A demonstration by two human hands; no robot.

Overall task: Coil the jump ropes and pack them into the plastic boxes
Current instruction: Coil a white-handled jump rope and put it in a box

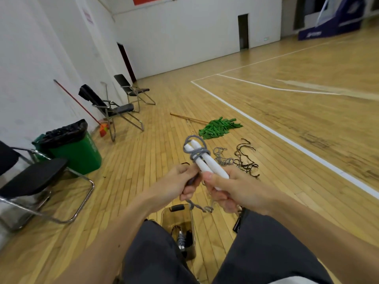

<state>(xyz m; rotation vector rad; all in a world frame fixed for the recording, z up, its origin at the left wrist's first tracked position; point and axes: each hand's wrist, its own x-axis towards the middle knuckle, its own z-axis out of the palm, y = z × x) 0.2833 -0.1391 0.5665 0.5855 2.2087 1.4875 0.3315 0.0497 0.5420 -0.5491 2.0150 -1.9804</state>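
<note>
Seated over a wooden gym floor. Gripping two white handles side by side in the right hand, fingers curled round the near ends, far ends pointing up and away. Pinching the grey rope in the left hand, just left of the handles, fingers curled. Wound in several turns round the middle of the handles, with one loop over the far tips and a loose tail dangling between the hands. Directly below, between the knees: clear plastic box on the floor, holding a coiled rope bundle. Further out on the floor: loose grey rope pile touching a tangled brown rope; beyond those, green mop. Off left by the wall: green bin, folding chairs.
</note>
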